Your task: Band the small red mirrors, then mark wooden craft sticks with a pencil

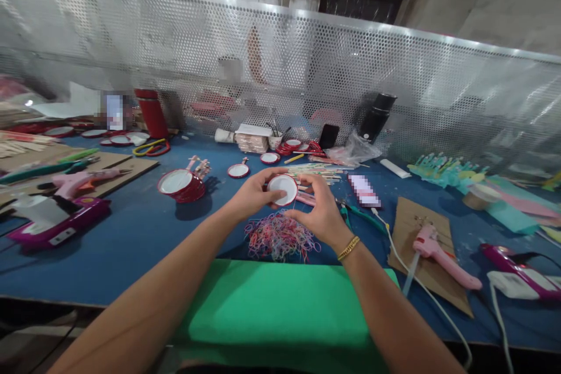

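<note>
My left hand [258, 191] grips a small white disc with a red rim [284, 190], its thumb lying across the face. Close against the disc's right side is my right hand [319, 208], fingers curled and thumb bent in below. A thin strand seems to run near that thumb, but what the fingers pinch is too small to make out. Under both hands lies a tangled heap of coloured strings [280, 236]. A stack of similar red-rimmed discs [181, 185] stands to the left, and a single disc [238, 170] lies flat behind.
Pink glue guns rest on cardboard at left [72, 182] and right [445, 257]. Beyond my hands are thin sticks [322, 172], green-handled pliers [362, 217] and a phone [364, 190] with a white cable. A green pad [280, 304] covers the front edge. Perforated metal [280, 82] closes the back.
</note>
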`<state>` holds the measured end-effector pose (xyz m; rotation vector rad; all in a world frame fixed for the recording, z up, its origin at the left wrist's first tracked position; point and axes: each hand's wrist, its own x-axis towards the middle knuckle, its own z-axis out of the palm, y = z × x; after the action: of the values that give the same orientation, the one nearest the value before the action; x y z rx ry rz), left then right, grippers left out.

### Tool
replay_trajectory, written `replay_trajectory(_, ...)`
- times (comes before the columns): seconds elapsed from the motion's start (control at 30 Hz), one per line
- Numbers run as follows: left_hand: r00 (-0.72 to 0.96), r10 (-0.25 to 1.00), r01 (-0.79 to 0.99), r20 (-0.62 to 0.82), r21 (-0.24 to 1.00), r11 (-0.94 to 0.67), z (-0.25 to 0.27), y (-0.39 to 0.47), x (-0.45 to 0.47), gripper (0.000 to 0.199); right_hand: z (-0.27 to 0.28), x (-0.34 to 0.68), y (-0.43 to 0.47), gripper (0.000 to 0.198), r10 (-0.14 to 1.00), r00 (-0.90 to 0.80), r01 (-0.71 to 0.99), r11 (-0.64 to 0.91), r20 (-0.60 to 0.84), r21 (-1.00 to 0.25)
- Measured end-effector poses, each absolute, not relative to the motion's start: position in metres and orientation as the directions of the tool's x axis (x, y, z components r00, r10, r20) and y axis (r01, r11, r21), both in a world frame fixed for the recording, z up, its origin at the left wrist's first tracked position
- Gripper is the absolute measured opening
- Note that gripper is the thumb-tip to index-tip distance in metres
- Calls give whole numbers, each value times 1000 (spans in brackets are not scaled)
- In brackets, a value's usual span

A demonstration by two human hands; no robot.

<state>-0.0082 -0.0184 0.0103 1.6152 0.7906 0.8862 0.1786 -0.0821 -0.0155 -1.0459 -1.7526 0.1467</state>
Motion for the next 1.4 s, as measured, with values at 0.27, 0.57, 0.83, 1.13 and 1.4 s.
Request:
replay_trajectory(0.27, 430, 884, 58, 184, 971, -230, 7, -14, -5, 40, -19, 177, -82, 71, 704, -99, 592, 610, 703, -527)
replay_trajectory(0.57, 470, 858, 110, 206, 951, -288, 10, -18, -4, 35, -17, 173, -84, 71, 697, -133, 605, 620, 704, -499)
replay_trajectory(0.83, 524, 824, 121, 213, 940, -320, 8, -21, -3, 32, -16, 172, -85, 67, 693, -176, 617, 631, 700, -470)
replay_trajectory(1.13, 557, 811, 130, 176, 947, -294, 6, -19, -5, 36, -17, 171, -84, 61, 713, -157, 588, 624, 684, -515)
replay_trajectory(1.4, 586, 788, 32, 192, 965, -259, 1, -24, -4, 41, -24, 170, -84, 61, 759, -161, 541, 603, 631, -586)
